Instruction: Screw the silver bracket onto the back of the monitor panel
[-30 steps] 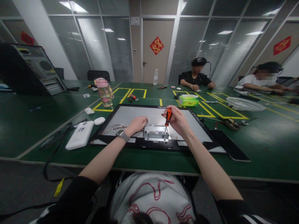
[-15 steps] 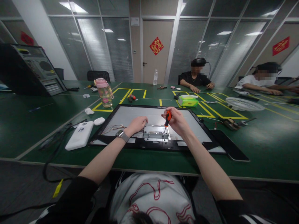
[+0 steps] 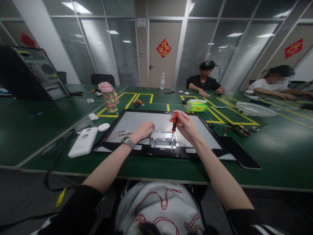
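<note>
A flat display panel [image 3: 137,121] with a black frame lies on the green table before me. At its near edge sits a silver metal bracket [image 3: 160,142]. My right hand [image 3: 186,125] grips an orange-and-black screwdriver [image 3: 175,123], held nearly upright with its tip down at the bracket's right side. The screw under the tip is too small to make out. My left hand [image 3: 144,130], wearing a watch on the wrist, has its fingers curled at the bracket's upper left corner; the fingertips are partly hidden. Thin wires [image 3: 122,133] run on the panel left of the bracket.
Left of the panel lie a white power bank [image 3: 83,142] and a white round-edged case [image 3: 104,127]; a drink bottle [image 3: 109,99] stands behind. On the right is a black phone [image 3: 241,152]. Farther back are a tissue pack [image 3: 197,105], a fan grille [image 3: 255,109] and two seated people.
The screwdriver and my right hand have shifted very slightly, the fingers turning a little on the handle. My left hand and the panel stay in place.
</note>
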The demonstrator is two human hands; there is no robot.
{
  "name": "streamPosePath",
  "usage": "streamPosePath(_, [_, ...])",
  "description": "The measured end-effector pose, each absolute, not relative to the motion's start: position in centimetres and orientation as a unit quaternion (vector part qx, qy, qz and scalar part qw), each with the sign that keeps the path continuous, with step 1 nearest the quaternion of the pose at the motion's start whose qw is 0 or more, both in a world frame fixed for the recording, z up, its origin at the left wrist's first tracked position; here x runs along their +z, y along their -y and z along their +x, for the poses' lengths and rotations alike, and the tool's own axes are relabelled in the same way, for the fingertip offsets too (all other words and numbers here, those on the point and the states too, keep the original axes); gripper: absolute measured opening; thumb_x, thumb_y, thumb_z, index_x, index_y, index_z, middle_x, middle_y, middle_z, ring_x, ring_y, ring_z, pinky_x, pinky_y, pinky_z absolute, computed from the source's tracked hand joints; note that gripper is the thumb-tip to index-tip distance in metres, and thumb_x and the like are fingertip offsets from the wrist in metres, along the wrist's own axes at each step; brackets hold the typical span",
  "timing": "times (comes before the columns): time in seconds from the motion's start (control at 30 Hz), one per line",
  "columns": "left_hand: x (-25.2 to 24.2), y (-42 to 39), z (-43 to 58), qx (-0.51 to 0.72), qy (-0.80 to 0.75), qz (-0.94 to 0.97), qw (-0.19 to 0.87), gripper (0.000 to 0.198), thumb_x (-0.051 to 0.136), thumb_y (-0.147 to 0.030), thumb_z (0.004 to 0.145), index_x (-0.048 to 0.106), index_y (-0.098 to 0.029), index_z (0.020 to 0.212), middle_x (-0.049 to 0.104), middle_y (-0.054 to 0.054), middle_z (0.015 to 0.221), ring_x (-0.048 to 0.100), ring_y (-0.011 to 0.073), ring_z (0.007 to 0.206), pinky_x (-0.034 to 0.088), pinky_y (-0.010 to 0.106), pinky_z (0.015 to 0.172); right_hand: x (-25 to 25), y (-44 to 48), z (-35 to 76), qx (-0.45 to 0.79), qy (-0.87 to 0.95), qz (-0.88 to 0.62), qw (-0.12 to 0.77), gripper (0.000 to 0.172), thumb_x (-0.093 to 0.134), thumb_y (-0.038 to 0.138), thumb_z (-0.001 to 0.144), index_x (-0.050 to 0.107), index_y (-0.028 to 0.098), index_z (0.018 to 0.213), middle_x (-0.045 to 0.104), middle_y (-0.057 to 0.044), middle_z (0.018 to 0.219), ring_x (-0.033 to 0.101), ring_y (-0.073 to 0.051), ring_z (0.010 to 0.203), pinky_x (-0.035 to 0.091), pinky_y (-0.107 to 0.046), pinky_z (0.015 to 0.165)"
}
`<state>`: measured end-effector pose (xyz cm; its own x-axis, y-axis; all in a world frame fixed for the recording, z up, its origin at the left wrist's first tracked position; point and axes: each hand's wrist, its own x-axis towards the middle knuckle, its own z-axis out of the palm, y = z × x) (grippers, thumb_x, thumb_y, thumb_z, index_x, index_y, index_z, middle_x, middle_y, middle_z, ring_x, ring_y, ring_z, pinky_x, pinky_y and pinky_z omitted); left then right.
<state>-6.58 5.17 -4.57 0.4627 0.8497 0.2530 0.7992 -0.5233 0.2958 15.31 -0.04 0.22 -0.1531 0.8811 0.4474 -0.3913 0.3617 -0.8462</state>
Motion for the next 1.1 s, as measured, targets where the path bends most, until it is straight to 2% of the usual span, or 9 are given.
streamPosePath(0.13, [-4.48, -5.08, -6.55, 0.189, -0.485, 0.851, 0.070, 0.030, 0.039, -0.015, 0.090, 0.068, -0.017, 0.100, 0.071, 0.007, 0.092, 0.064, 0.0203, 0.085, 0.049, 0.030, 0.080, 0.22, 0.01, 15.43, 0.484, 0.595, -0.218, 0.603, 0.030, 0.059, 0.043, 0.088, 0.068, 0.024, 0.109, 0.066, -0.002, 0.084, 0.062, -0.015, 0.076, 0.050, -0.031, 0.077])
streamPosePath(0.27, [-4.52, -5.08, -6.54, 0.188, -0.488, 0.849, 0.072, 0.030, 0.039, -0.016, 0.091, 0.067, -0.017, 0.099, 0.071, 0.008, 0.096, 0.064, 0.0208, 0.086, 0.049, 0.030, 0.079, 0.06, 0.02, 15.45, 0.424, 0.638, -0.228, 0.601, 0.030, 0.056, 0.041, 0.090, 0.065, 0.025, 0.114, 0.067, -0.004, 0.093, 0.063, -0.017, 0.080, 0.050, -0.034, 0.078])
streamPosePath(0.37, [-4.62, -5.10, -6.57, 0.189, -0.485, 0.851, 0.071, 0.030, 0.039, -0.016, 0.090, 0.067, -0.017, 0.099, 0.071, 0.008, 0.097, 0.064, 0.0215, 0.088, 0.049, 0.031, 0.080, 0.04, 0.19, 15.32, 0.377, 0.653, -0.257, 0.605, 0.025, 0.061, 0.037, 0.087, 0.066, 0.026, 0.109, 0.066, -0.002, 0.090, 0.061, -0.016, 0.078, 0.050, -0.034, 0.079])
streamPosePath(0.53, [-4.63, -5.11, -6.63, 0.195, -0.481, 0.851, 0.076, 0.030, 0.039, -0.016, 0.091, 0.067, -0.017, 0.100, 0.070, 0.008, 0.098, 0.064, 0.0211, 0.088, 0.049, 0.032, 0.081, -0.03, 0.22, 15.17, 0.294, 0.653, -0.282, 0.638, 0.015, 0.074, 0.030, 0.076, 0.067, 0.025, 0.089, 0.055, 0.001, 0.082, 0.054, -0.013, 0.075, 0.047, -0.028, 0.074])
streamPosePath(0.63, [-4.60, -5.12, -6.62, 0.194, -0.482, 0.851, 0.077, 0.029, 0.039, -0.016, 0.090, 0.067, -0.017, 0.099, 0.070, 0.008, 0.097, 0.064, 0.0208, 0.087, 0.049, 0.031, 0.081, -0.19, -0.02, 15.40, 0.281, 0.660, -0.298, 0.630, 0.014, 0.066, 0.032, 0.082, 0.068, 0.026, 0.095, 0.057, 0.000, 0.085, 0.055, -0.014, 0.079, 0.047, -0.030, 0.077])
streamPosePath(0.73, [-4.59, -5.10, -6.59, 0.191, -0.485, 0.850, 0.070, 0.029, 0.040, -0.016, 0.091, 0.068, -0.018, 0.099, 0.071, 0.008, 0.097, 0.064, 0.0209, 0.088, 0.049, 0.031, 0.081, -0.26, -0.17, 15.62, 0.292, 0.662, -0.296, 0.624, 0.023, 0.053, 0.033, 0.091, 0.068, 0.027, 0.106, 0.062, -0.002, 0.088, 0.059, -0.017, 0.087, 0.047, -0.035, 0.082])
streamPosePath(0.83, [-4.60, -5.08, -6.57, 0.192, -0.484, 0.851, 0.066, 0.029, 0.040, -0.016, 0.091, 0.068, -0.018, 0.099, 0.071, 0.008, 0.097, 0.064, 0.0207, 0.089, 0.049, 0.030, 0.082, -0.19, -0.04, 15.56, 0.297, 0.658, -0.292, 0.627, 0.025, 0.052, 0.034, 0.091, 0.067, 0.025, 0.110, 0.064, -0.002, 0.083, 0.062, -0.019, 0.089, 0.048, -0.037, 0.084])
streamPosePath(0.97, [-4.65, -5.15, -6.58, 0.191, -0.485, 0.851, 0.067, 0.029, 0.040, -0.017, 0.091, 0.067, -0.018, 0.099, 0.071, 0.008, 0.097, 0.064, 0.0208, 0.089, 0.049, 0.031, 0.082, -0.16, 0.14, 15.24, 0.261, 0.656, -0.319, 0.632, 0.017, 0.063, 0.033, 0.084, 0.067, 0.025, 0.099, 0.062, -0.001, 0.085, 0.059, -0.016, 0.079, 0.048, -0.033, 0.076])
streamPosePath(1.1, [-4.69, -5.24, -6.60, 0.190, -0.484, 0.851, 0.070, 0.029, 0.039, -0.016, 0.091, 0.068, -0.018, 0.098, 0.071, 0.007, 0.096, 0.064, 0.0201, 0.088, 0.050, 0.030, 0.081, -0.28, -0.06, 15.30, 0.245, 0.644, -0.324, 0.648, 0.013, 0.070, 0.030, 0.078, 0.065, 0.025, 0.088, 0.057, 0.000, 0.085, 0.056, -0.015, 0.079, 0.047, -0.030, 0.073])
